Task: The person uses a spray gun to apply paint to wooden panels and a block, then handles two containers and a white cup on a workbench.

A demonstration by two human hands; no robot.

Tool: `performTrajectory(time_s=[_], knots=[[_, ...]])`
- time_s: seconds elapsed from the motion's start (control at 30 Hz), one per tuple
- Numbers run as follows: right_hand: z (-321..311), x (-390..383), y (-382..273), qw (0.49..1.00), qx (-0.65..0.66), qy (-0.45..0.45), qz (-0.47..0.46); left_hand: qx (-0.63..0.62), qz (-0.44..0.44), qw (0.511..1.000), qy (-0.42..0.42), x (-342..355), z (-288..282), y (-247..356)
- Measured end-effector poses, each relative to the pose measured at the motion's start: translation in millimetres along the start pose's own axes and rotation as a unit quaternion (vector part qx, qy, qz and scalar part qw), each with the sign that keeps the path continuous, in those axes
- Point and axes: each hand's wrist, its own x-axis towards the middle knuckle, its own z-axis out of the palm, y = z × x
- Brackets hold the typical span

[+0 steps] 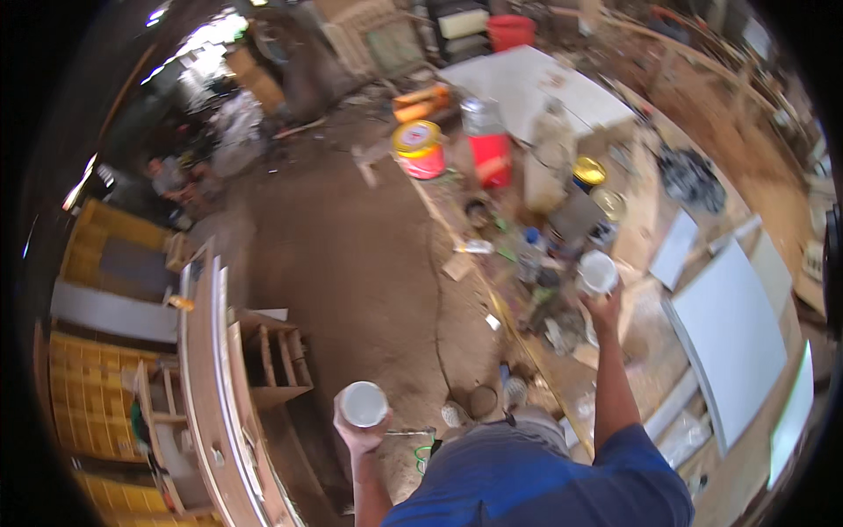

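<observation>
Workbench (518, 337): our landmark; we see clutter along it.
Right hand (603, 305): fingers around a white cup (598, 271), above the workbench.
Left hand (357, 435): we see it gripping a second white cup (364, 404), left of the workbench.
Red-and-yellow tub (418, 155): workbench's far left edge.
Black plastic bag (692, 180): toward the workbench's far right.
Pale panel (736, 338): workbench's right side.
Wooden frame (279, 355): we note it well left of the workbench.
</observation>
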Motion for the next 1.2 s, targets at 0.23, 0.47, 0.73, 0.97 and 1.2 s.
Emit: performTrajectory(time_s=[0.23, 0.47, 0.73, 0.97, 1.2], knots=[[19.6, 25.7, 50.6, 0.989, 0.128, 0.067, -0.004, 0.081, 0.066, 0.994, 0.005, 12.8, -17.5, 6.5], [27.9, 45.6, 55.3, 0.984, 0.114, 0.133, -0.041, 0.133, 0.022, 0.991, 0.020, 9.4, -34.6, 1.1], [-10.0, 34.1, -62.1, 0.987, 0.063, 0.046, -0.139, 0.153, 0.018, 0.986, 0.061, 14.5, -55.7, -2.8], [45.9, -22.7, -162.1, 0.964, 0.214, -0.119, -0.104, 0.124, 0.042, 0.988, 0.080, 23.2, -65.0, -3.1], [153.1, -99.4, -316.8, 0.862, 0.262, -0.397, -0.177, 0.109, 0.021, 0.991, 0.079, 18.8, -87.2, -3.1]])
